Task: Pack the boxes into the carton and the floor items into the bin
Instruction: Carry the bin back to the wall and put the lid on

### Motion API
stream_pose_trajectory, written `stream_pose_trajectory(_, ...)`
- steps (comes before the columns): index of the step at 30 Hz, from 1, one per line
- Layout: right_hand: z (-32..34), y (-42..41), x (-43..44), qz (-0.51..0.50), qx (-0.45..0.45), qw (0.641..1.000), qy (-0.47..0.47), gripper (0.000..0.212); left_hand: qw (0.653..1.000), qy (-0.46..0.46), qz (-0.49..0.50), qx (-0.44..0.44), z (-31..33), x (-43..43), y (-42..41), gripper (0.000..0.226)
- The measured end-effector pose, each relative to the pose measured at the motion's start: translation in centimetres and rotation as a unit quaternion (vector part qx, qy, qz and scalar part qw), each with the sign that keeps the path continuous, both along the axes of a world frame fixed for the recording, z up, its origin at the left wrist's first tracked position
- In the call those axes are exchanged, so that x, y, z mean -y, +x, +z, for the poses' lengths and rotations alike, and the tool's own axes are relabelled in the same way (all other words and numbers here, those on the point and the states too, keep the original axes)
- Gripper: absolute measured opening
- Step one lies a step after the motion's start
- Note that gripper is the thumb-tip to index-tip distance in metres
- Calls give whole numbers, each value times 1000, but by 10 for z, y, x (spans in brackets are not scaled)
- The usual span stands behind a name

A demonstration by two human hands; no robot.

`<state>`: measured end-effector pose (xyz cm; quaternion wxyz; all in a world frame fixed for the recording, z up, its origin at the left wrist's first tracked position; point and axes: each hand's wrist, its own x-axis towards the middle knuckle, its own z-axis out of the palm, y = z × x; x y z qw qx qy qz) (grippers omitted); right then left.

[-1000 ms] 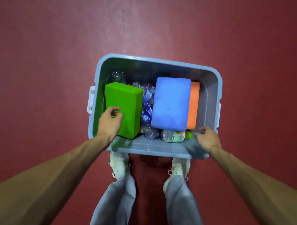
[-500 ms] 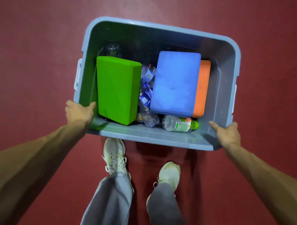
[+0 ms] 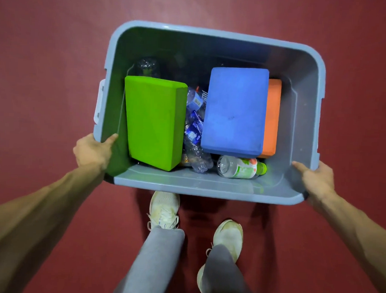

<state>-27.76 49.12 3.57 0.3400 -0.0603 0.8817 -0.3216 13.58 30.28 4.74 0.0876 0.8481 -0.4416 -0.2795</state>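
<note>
Over the red floor (image 3: 48,51), a grey plastic bin (image 3: 214,34) is held by its near corners. The rim at 8 o'clock is gripped by the left hand (image 3: 92,150), thumb hooked inside, and the rim at 4 o'clock is gripped by the right hand (image 3: 316,178) in the same way. Inside the bin, a green foam block (image 3: 153,122) is seen at 9 o'clock. A blue foam block (image 3: 235,110) is seen at 2 o'clock, with an orange foam block (image 3: 273,114) partly hidden beneath its 3 o'clock edge. Crushed clear bottles (image 3: 195,128) are packed between the blocks, and a green-capped bottle (image 3: 239,167) is laid at 5 o'clock. The bin part of the task is judged well advanced, as blocks and bottles are already lodged inside. No carton is shown, so the packing of the boxes cannot be judged and may be left to do
</note>
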Motion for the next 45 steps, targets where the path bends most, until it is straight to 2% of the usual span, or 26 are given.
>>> stream_pose_trajectory(4, 30, -1, 18, 20, -37, 999, -7, 30, 1000, 12, 2, -7, 30, 19, -3, 39)
stream_pose_trajectory(9, 110, -7, 39, 29, -57, 998, 28, 29, 998, 41, -41, 18, 111, 43, -3, 45)
stream_pose_trajectory(14, 242, -2, 75, 7, -59, 998, 27, 26, 998, 35, -49, 10, 243, 83, -4, 49)
stream_pose_trajectory(18, 349, -6, 100, -13, -82, 996, 9, 26, 999, 6, -29, -20, 359, 122, -2, 47)
stream_pose_trajectory(22, 452, -10, 129, -20, -90, 996, -19, 29, 997, -40, -58, -19, 468, 162, -12, 48)
stream_pose_trajectory(27, 533, -31, 157, -56, -98, 992, -58, 28, 993, -71, -94, -26, 562, 211, -55, 44)
stream_pose_trajectory(32, 563, -91, 189, -94, -76, 989, -83, 30, 988, -74, -130, -33, 600, 270, -137, 42)
stream_pose_trajectory(38, 575, -210, 252, -126, -68, 986, -85, 28, 982, -62, -173, -30, 615, 357, -276, 47)
stream_pose_trajectory(45, 618, -338, 340, -145, -83, 981, -97, 27, 974, -71, -210, -50, 649, 466, -413, 49)
